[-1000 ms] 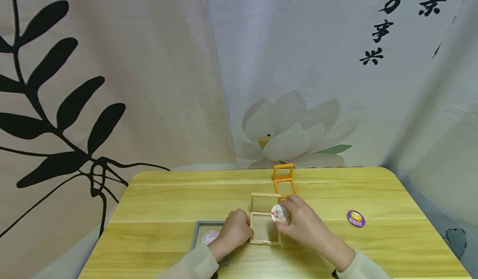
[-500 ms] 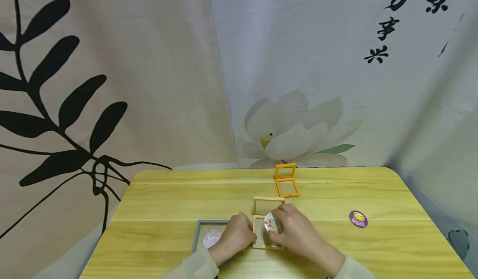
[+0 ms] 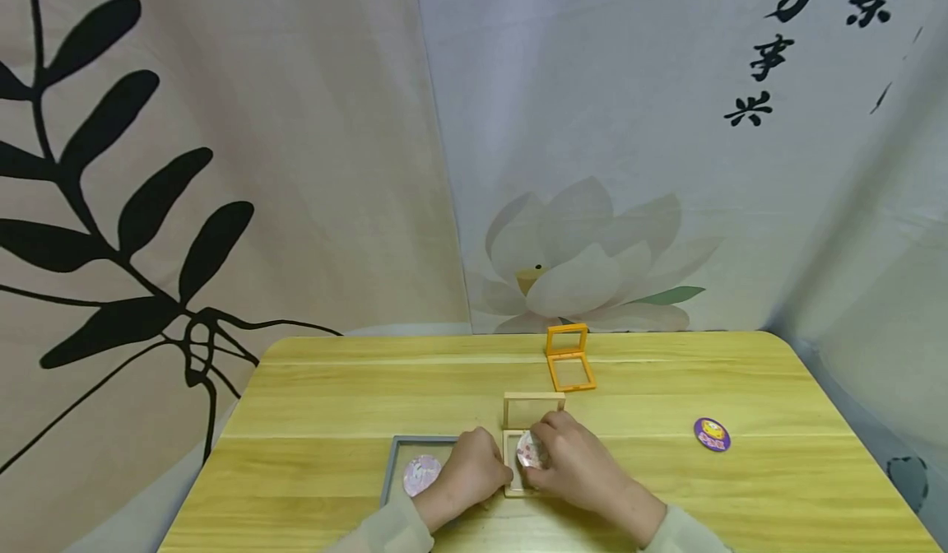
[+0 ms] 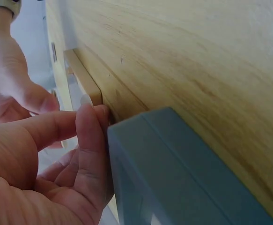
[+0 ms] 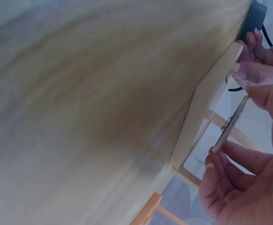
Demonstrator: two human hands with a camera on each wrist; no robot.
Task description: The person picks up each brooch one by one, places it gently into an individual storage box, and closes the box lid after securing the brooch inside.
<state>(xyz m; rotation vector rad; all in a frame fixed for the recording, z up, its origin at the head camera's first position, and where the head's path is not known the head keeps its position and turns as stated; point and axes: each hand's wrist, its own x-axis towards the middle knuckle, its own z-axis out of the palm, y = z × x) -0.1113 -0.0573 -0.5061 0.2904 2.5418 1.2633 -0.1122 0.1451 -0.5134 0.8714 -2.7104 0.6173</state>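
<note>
Between thumb and fingers my right hand [image 3: 581, 462] pinches the rim of a round pin badge [image 3: 529, 451] with a pale printed front. In the right wrist view the badge [image 5: 232, 123] is tilted, its pin clasp showing on the back. It is held over the lower half of an unfolded beige display frame [image 3: 534, 396], whose other half stands up behind. My left hand [image 3: 476, 467] pinches the frame's left edge, thumb and fingers at its near corner. A grey frame [image 3: 388, 462] lies beside the left wrist, partly covered by it, with a pink badge [image 3: 421, 475] in it.
Behind the beige frame stands a small orange frame [image 3: 573, 388], also unfolded. A purple badge with a yellow figure [image 3: 713, 434] lies to the right on the wooden table [image 3: 800, 495]. A printed cloth [image 3: 370, 166] hangs behind the table.
The right hand has brought the badge left and down, from the beige frame's right side to over its lower half. The left hand keeps its place at the frame's edge; the head view shifted slightly.
</note>
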